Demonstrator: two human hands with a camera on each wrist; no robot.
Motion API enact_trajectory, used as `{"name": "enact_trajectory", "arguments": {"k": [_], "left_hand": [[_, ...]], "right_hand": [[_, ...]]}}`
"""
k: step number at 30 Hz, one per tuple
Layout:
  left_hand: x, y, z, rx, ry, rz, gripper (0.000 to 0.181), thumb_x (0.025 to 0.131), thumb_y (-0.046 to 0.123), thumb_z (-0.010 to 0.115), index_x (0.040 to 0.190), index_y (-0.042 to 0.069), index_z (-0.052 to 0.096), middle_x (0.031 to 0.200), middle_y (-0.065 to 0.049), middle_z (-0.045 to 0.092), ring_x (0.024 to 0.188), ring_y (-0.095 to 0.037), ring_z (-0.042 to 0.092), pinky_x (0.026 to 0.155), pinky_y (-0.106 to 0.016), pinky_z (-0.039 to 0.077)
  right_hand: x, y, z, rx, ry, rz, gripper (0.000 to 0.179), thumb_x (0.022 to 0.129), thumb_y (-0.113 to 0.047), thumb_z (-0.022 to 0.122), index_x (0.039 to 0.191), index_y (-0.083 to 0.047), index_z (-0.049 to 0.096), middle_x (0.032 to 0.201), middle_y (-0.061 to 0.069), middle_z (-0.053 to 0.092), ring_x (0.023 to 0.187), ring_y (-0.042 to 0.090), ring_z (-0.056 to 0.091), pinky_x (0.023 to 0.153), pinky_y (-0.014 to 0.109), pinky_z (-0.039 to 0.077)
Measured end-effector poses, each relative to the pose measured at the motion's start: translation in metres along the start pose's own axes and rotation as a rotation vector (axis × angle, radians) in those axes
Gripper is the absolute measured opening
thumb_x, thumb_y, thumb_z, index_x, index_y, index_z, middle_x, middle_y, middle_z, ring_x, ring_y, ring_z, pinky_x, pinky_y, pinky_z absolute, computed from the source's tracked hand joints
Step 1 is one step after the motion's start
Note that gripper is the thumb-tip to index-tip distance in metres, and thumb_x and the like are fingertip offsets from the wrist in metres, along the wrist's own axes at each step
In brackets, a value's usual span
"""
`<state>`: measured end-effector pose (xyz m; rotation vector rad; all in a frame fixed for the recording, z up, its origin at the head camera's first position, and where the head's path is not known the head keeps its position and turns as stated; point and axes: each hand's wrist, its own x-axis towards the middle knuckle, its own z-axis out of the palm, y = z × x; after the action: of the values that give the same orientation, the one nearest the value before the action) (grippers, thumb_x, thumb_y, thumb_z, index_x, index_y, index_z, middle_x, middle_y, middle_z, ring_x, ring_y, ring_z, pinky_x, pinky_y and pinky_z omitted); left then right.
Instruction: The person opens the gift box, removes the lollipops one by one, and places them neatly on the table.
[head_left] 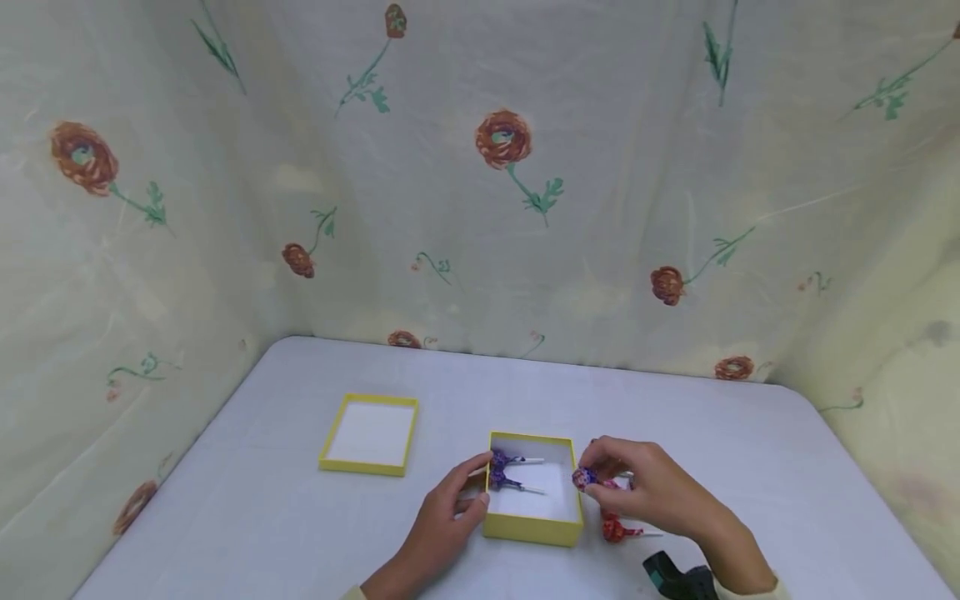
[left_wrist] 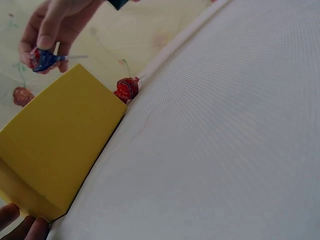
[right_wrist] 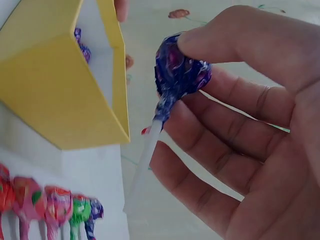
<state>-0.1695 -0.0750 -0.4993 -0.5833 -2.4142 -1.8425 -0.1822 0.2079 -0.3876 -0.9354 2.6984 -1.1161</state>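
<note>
In the head view, my right hand (head_left: 648,483) pinches a blue-and-purple wrapped lollipop (head_left: 583,477) by its candy end, just right of the open yellow box (head_left: 534,530). Its white stick points down and away from the thumb in the right wrist view, where the lollipop (right_wrist: 175,70) fills the middle. My left hand (head_left: 446,517) holds the box at its left wall, thumb nearer the front. Inside, two purple lollipops (head_left: 498,478) lie along that wall, sticks toward the right. The box hides them in the left wrist view.
A yellow-rimmed lid (head_left: 366,467) lies inside up at the left on the white table (head_left: 247,500). Right of the box, partly under my right hand, runs a row of several lollipops, with a red one (head_left: 613,529) nearest me. Floral curtains surround the table.
</note>
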Motion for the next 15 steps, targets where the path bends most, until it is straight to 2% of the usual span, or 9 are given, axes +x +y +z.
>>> {"name": "enact_trajectory", "arguments": {"k": [8,15], "left_hand": [[0.000,-0.001,0.001,0.013,0.006,0.000,0.048,0.097,0.016,0.055,0.144,0.023,0.044,0.145,0.003,0.045,0.127,-0.019,0.050,0.092,-0.025,0.051],[0.001,0.001,0.000,0.020,0.001,-0.012,0.049,0.097,0.016,0.054,0.144,0.024,0.043,0.145,0.003,0.044,0.128,-0.020,0.049,0.092,-0.024,0.051]], "right_hand": [[-0.017,0.008,-0.013,-0.052,-0.007,0.101,0.019,0.087,-0.028,0.072,0.102,-0.017,0.064,0.094,-0.011,0.066,0.082,0.005,0.061,0.075,0.030,0.057],[-0.026,0.016,-0.019,-0.094,0.026,0.167,0.021,0.086,-0.027,0.073,0.102,-0.016,0.065,0.097,-0.009,0.065,0.084,0.006,0.061,0.079,0.034,0.058]]}}
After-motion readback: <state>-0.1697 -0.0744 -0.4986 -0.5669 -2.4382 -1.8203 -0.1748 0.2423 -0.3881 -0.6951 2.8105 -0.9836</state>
